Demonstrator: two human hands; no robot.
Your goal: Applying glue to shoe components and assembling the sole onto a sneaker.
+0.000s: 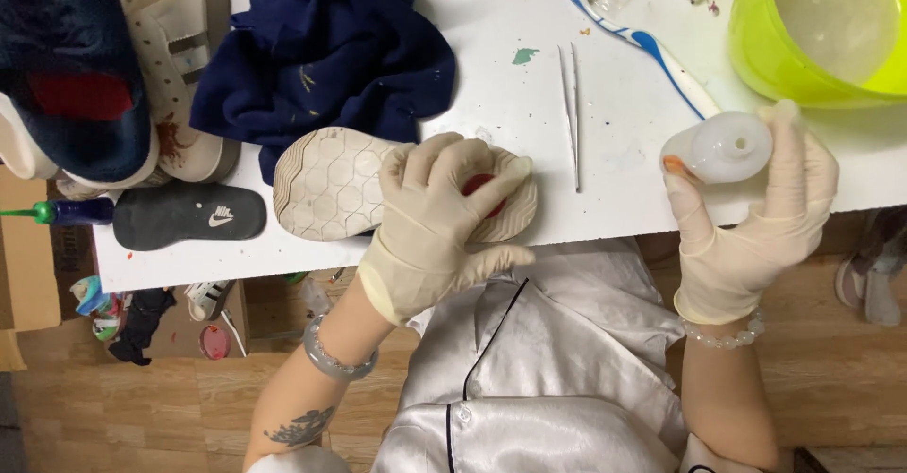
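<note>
A shoe lies sole-up (331,182) at the near edge of the white table (529,86), its pale sole showing a hexagon tread. My left hand (439,223), in a cream latex glove, presses down on the sole's right end with a small red item under the fingers. To the right, my gloved right hand (756,223) holds a small white plastic bottle (720,146) on its side above the table edge, its open mouth facing the camera.
A dark blue cloth (326,52) lies behind the shoe. Metal tweezers (571,114), a blue-and-white toothbrush (652,48) and a lime-green basin (812,29) sit to the right. At left are a black insole (189,216), another white shoe (179,57) and a green-capped bottle (66,211).
</note>
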